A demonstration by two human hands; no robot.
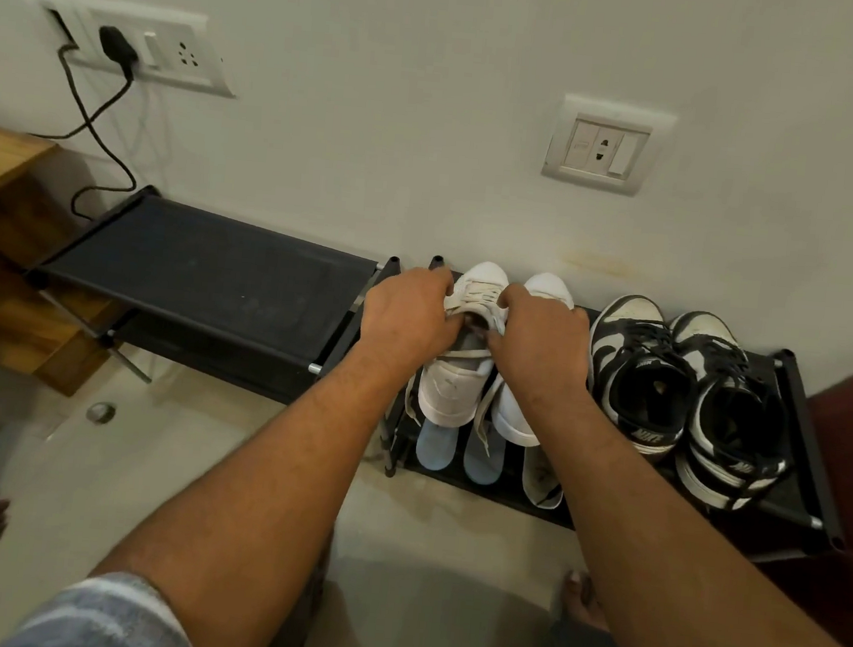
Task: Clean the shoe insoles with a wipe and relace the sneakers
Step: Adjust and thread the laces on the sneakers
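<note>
White sneaker (447, 392): L of pair, top shelf of shoe rack (816, 460), toe to wall. L hand (407, 316) + R hand (541, 338): fingers curled on laces (478, 294), prob. loosening for insole access.

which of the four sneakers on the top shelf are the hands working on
The leftmost white sneaker: the left hand and right hand both hold it at its laces.

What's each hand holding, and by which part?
Both grip one white sneaker at its lace area: left hand on one side, right hand on the other. Exact pinch hidden.
</note>
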